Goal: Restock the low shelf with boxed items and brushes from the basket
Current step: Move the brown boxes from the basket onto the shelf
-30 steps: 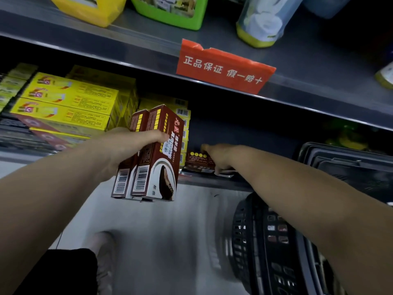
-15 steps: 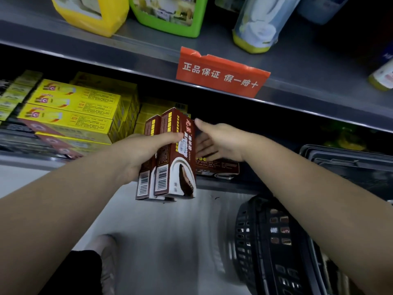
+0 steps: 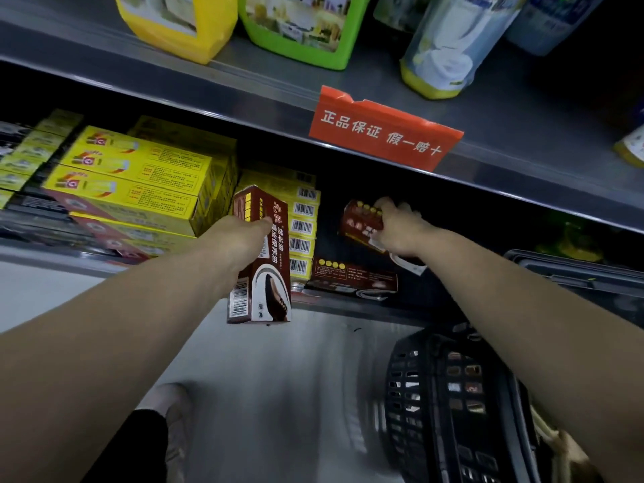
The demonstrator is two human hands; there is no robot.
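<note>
While the left hand (image 3: 240,245) grips an upright brown cardboard box (image 3: 275,273), the right hand (image 3: 400,231) clamps a tilted brown box (image 3: 359,219) above the shelf-edge flat box (image 3: 352,278).

A yellow plastic jug (image 3: 174,26), a green plastic jug (image 3: 303,29) to its right and a clear pouch with a yellow base (image 3: 442,47) stand on the far grey metal upper shelf (image 3: 522,144). A red paper sign with white characters (image 3: 383,134) hangs at its front edge.

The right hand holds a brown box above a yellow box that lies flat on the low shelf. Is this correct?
Not quite. The head view shows the flat box under the right hand is brown, not yellow. The hand does hold a brown box above it, over the low shelf.
</note>
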